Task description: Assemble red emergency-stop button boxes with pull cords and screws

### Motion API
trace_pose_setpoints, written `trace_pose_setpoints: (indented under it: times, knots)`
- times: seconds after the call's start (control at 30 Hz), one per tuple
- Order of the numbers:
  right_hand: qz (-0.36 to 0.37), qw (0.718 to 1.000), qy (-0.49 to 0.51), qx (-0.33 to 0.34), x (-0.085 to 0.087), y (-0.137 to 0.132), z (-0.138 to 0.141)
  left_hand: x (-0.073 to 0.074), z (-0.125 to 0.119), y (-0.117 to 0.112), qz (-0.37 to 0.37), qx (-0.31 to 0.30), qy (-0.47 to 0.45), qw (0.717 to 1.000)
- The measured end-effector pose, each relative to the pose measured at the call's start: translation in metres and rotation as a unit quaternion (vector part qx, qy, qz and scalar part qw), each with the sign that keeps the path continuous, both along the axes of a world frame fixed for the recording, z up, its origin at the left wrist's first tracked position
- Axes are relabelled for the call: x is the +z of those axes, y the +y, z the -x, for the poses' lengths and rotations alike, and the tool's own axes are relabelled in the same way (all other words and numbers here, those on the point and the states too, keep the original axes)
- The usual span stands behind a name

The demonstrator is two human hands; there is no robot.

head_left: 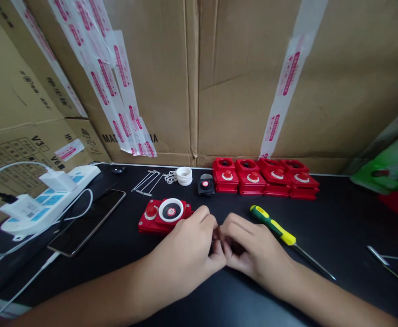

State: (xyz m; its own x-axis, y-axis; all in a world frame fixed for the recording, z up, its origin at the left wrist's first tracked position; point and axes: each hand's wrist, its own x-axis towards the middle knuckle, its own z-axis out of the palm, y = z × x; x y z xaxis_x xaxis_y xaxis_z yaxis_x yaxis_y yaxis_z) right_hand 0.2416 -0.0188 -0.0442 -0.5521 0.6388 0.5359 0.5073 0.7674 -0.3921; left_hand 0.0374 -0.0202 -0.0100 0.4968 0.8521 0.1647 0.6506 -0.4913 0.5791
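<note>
My left hand (190, 247) and my right hand (250, 247) meet fingertip to fingertip low on the black table (338, 227). Both are curled shut around something small that I cannot make out between the fingers. Just behind my left hand lies a red plastic part (163, 215) with a white ring, a black disc and a red button on top. A green and yellow screwdriver (281, 231) lies right of my right hand, tip pointing to the lower right.
Stacked red parts (265, 177) line the cardboard wall (240, 77) at the back. Near them sit a small black piece (206, 185), white rings (184, 175) and thin metal rods (147, 180). A phone (88, 221), power strip (49, 200) and white cables lie left. Metal rods (386, 263) lie far right.
</note>
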Motion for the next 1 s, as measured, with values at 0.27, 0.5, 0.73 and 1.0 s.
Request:
trace_pose_setpoints:
  times: [0.27,0.5,0.73,1.0]
  knots:
    - [-0.011,1.000,-0.004,0.003,0.006,-0.001,0.001,0.001,-0.001,0.001,-0.008,0.004,0.008,1.000]
    - [0.028,0.999,0.013,0.010,0.006,-0.001,-0.001,0.004,-0.001,0.001,-0.038,-0.006,0.009,0.999]
    - [0.072,0.995,0.067,0.024,0.004,0.004,-0.006,0.008,-0.002,0.003,-0.045,-0.001,-0.031,0.998]
    - [0.004,1.000,0.015,0.000,0.018,-0.001,-0.019,0.004,-0.003,0.007,-0.019,0.010,-0.011,1.000]
